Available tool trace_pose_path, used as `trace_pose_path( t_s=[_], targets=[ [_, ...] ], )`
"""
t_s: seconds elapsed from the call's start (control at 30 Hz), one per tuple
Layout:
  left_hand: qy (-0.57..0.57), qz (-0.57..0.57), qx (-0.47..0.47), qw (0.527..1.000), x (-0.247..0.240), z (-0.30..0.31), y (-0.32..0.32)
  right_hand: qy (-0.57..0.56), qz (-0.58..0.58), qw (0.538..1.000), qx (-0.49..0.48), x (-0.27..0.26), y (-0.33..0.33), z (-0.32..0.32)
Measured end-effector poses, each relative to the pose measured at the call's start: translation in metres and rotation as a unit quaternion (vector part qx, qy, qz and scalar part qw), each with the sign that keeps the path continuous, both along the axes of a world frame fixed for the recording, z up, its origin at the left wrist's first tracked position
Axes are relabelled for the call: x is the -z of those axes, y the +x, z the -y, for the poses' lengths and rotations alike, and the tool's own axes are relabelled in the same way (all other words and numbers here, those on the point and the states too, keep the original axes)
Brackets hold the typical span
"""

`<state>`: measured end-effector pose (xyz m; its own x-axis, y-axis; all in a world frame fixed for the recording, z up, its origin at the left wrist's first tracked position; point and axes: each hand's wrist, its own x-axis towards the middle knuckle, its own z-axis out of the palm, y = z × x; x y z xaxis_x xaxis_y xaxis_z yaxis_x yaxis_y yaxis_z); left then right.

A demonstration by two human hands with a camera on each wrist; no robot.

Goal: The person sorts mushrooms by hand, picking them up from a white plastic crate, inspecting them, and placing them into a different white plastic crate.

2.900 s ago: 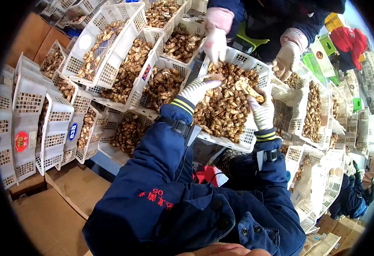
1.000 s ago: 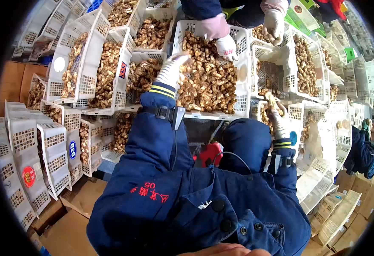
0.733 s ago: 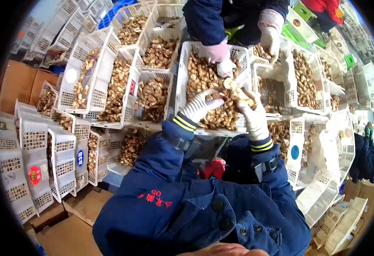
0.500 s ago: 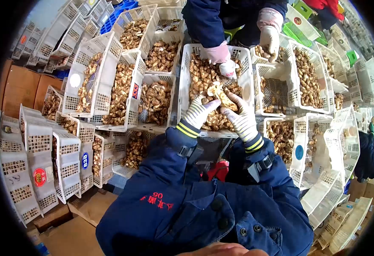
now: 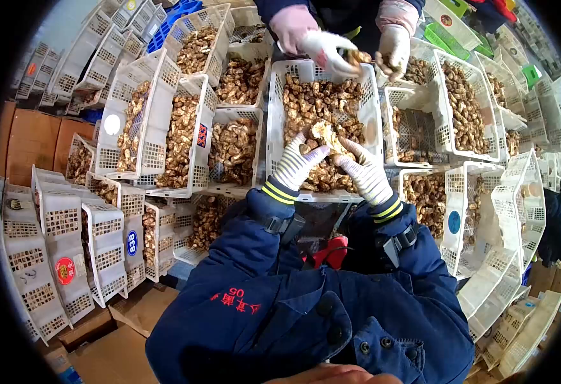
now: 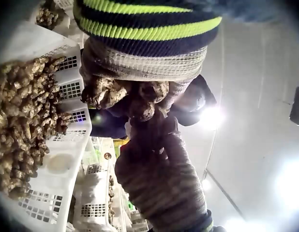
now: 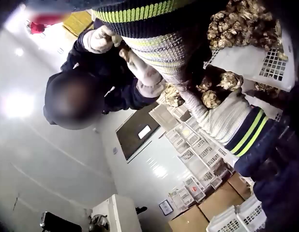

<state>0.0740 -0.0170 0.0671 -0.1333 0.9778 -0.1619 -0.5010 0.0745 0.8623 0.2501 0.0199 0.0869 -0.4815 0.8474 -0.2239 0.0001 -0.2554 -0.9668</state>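
Observation:
Over the near half of a white perforated crate [image 5: 371,121], both my hands in striped gloves come together around a few brown and cream mushrooms [image 5: 324,132]. My left hand [image 5: 295,161] grips them from the left, thumb toward the middle. From the right, my right hand [image 5: 365,171] pinches the same cluster with fingers and thumb. In the left wrist view, rounded mushrooms [image 6: 142,110] stick out below the left palm. The right wrist view shows mushrooms [image 7: 211,99] between the two gloves. Many more mushrooms [image 5: 319,96] fill the crate beneath.
Across the crate, another person's white-gloved hand [image 5: 331,52] holds a brown mushroom near the far rim; their other hand [image 5: 394,48] is beside it. Crates of mushrooms [image 5: 232,150] stand close on the left. A sparsely filled crate [image 5: 415,131] sits right. Cardboard boxes [image 5: 114,352] lie lower left.
My right hand went out over the right-hand crates with a mushroom, then came back to meet my left hand. The other person's hand has lifted from the crate's mushrooms toward its far rim.

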Motion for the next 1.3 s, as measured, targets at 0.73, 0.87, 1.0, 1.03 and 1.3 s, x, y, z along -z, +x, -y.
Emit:
trace_pose_path(
  t_s=[0.73, 0.87, 1.0, 1.03, 1.3],
  targets=[
    [-0.050, 0.191, -0.283, 0.939, 0.037, -0.013, -0.103, 0.356, 0.531, 0.766, -0.063, -0.003, 0.152, -0.048],
    [-0.036, 0.116, -0.302, 0.945, 0.038, -0.012, -0.099, 0.423, 0.428, 0.776, -0.186, 0.025, 0.041, -0.078],
    [-0.054, 0.230, -0.300, 0.924, 0.052, -0.019, -0.104, 0.371, 0.504, 0.730, -0.276, 0.100, -0.017, -0.111],
    [-0.055, 0.254, -0.309, 0.915, 0.049, -0.021, -0.101, 0.387, 0.518, 0.706, -0.290, 0.121, -0.023, -0.117],
    [0.023, -0.081, -0.209, 0.974, 0.021, -0.002, -0.097, 0.474, 0.486, 0.665, -0.311, 0.200, -0.050, -0.127]
  ],
)
